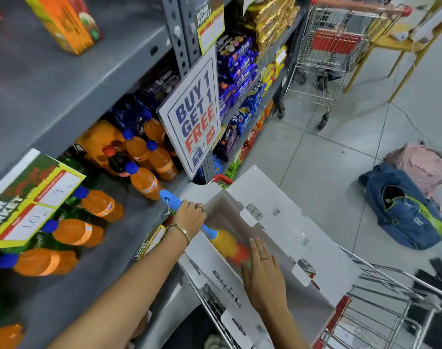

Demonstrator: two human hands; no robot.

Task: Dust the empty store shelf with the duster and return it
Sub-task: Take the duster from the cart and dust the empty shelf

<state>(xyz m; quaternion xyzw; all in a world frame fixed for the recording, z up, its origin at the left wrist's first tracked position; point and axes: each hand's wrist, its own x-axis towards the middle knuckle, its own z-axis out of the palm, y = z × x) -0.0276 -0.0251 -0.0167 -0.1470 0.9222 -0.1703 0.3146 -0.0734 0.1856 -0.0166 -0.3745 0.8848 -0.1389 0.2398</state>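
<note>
The left hand [189, 217] has its grip closed around the blue handle of the duster [222, 241]; the yellow and orange head, blurred, sits inside the white box [278, 222] in the near cart [366, 311], just right of the grey shelf [64, 84]; the right hand [264, 275] lies open and flat, holding nothing, touching or just over the head. It cannot be told whether the duster is going in or coming out; either way, the person does well to keep the handle angled clear of the orange bottles [149, 182] at the shelf edge, and to steady the box wall.
</note>
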